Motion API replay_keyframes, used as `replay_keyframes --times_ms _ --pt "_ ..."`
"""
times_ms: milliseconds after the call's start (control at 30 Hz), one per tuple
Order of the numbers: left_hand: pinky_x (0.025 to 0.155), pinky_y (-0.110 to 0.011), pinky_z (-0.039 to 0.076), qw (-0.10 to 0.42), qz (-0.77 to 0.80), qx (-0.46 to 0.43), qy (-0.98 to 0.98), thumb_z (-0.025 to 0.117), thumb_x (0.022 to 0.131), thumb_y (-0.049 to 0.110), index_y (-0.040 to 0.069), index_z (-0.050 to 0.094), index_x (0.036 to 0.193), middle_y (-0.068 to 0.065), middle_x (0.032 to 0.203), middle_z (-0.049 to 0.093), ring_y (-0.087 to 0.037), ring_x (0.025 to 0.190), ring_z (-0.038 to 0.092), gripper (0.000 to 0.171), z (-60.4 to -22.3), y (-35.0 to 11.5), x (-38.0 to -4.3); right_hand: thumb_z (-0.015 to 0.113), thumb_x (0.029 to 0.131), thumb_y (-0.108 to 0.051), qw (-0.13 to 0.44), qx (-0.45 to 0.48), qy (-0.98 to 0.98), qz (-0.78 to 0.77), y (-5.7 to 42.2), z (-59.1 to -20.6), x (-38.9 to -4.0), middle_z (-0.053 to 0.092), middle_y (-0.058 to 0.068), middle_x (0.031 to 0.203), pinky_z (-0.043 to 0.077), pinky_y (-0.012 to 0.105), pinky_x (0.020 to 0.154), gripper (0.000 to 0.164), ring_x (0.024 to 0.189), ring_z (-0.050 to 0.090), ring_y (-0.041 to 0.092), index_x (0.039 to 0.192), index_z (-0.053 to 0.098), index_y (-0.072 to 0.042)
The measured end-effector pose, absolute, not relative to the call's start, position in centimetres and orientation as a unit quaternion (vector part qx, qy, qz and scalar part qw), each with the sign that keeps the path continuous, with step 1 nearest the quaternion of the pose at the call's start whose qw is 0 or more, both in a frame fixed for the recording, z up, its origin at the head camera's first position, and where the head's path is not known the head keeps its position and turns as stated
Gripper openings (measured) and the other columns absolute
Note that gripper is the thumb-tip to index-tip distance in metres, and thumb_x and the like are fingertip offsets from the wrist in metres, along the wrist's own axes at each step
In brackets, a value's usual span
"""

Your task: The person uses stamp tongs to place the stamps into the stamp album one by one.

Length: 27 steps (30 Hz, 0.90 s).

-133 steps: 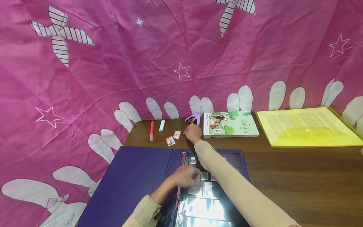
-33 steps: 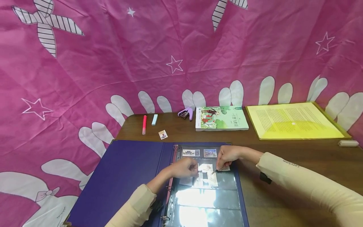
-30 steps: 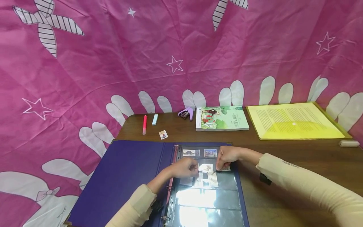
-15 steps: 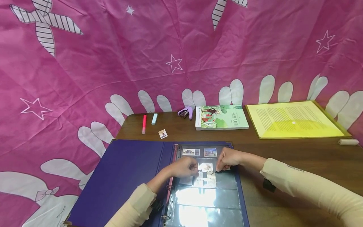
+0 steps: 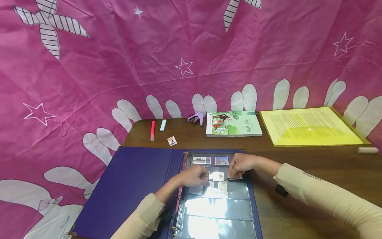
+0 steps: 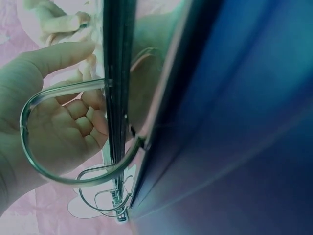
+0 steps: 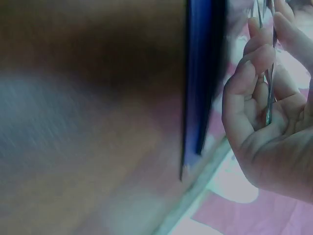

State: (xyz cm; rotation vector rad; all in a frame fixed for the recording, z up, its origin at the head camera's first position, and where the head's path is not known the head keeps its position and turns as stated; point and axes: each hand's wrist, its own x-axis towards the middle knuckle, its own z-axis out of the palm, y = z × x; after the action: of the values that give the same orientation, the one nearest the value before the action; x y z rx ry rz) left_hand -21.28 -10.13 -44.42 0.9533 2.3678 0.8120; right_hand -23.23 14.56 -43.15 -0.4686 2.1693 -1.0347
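Note:
A dark blue ring binder [image 5: 134, 186] lies spread on the table, with a clear pocket page [image 5: 238, 207] at its right side. My left hand [image 5: 194, 176] pinches at a pocket edge of that page; the binder's metal ring [image 6: 24, 132] arcs in front of the fingers in the left wrist view. My right hand [image 5: 240, 164] grips metal tweezers [image 7: 270, 93], their tips close over the page by a pale stamp [image 5: 222, 188]. Other stamps fill the upper pockets, such as a blue one [image 5: 222, 160] and a wide one [image 5: 201, 160]. Glare hides part of the page.
Behind the binder lie a loose stamp [image 5: 171, 141], a red marker [image 5: 152, 130], a light blue stick [image 5: 163, 125] and a purple stapler [image 5: 200, 118]. Further right are a green book [image 5: 244, 124], a yellow folder [image 5: 310, 136] and a white roll [image 5: 367, 150]. A pink cloth [image 5: 119, 66] hangs behind.
Over the last seconds my right hand came back from the far stamps to the page, and one loose stamp has gone from the table. The pale stamp now sits straighter in its row.

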Motion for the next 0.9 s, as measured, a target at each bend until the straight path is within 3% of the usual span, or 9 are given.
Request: replay_keyframes --times_ms 133,267,467,633,900 --pt "0.056 -0.015 0.038 0.229 0.293 0.35 0.86 0.062 0.084 0.011 0.006 0.06 0.075 0.008 0.064 0.05 -0.001 0.058 0.043 0.01 -44.5 -10.1 -21.3 0.07 0.078 -0.011 0.308 -0.185 0.843 -0.401 14.4 -42.6 -24.2 0.055 -0.008 0.056 0.033 0.018 0.05 0.015 0.051 0.042 0.006 0.082 0.073 0.002" --pt "0.055 -0.015 0.037 0.223 0.287 0.354 0.862 0.063 0.083 0.011 0.007 0.06 0.075 0.008 0.064 0.05 -0.001 0.057 0.042 0.009 -44.5 -10.2 -21.4 0.068 0.082 -0.018 0.236 -0.173 0.859 -0.42 13.4 -42.3 -25.4 0.057 -0.004 0.061 0.036 0.02 0.051 0.019 0.054 0.044 0.008 0.089 0.073 -0.001" --pt "0.054 -0.015 0.036 0.224 0.277 0.359 0.863 0.063 0.083 0.011 0.007 0.061 0.076 0.008 0.064 0.05 -0.001 0.056 0.041 0.009 -44.6 -10.3 -21.5 0.068 0.084 -0.028 0.142 -0.134 0.875 -0.443 10.3 -42.3 -27.4 0.067 0.006 0.077 0.045 0.028 0.057 0.024 0.06 0.055 0.014 0.098 0.073 -0.009" --pt "0.056 -0.015 0.037 0.226 0.265 0.355 0.867 0.064 0.083 0.012 0.008 0.061 0.078 0.009 0.065 0.05 -0.001 0.058 0.042 0.007 -44.4 -10.6 -21.3 0.067 0.085 -0.03 0.076 -0.145 0.885 -0.437 6.5 -42.6 -29.3 0.072 0.009 0.085 0.045 0.026 0.055 0.025 0.065 0.065 0.024 0.099 0.073 -0.012" --pt "0.071 -0.017 0.039 0.235 0.22 0.393 0.861 0.067 0.08 0.012 0.008 0.058 0.092 0.0 0.085 0.054 -0.005 0.076 0.043 0.015 -43.7 -10.7 -20.7 0.066 0.085 -0.032 0.038 -0.135 0.911 -0.388 1.7 -42.6 -32.4 0.074 0.008 0.083 0.044 0.023 0.055 0.025 0.067 0.069 0.019 0.101 0.072 -0.014"
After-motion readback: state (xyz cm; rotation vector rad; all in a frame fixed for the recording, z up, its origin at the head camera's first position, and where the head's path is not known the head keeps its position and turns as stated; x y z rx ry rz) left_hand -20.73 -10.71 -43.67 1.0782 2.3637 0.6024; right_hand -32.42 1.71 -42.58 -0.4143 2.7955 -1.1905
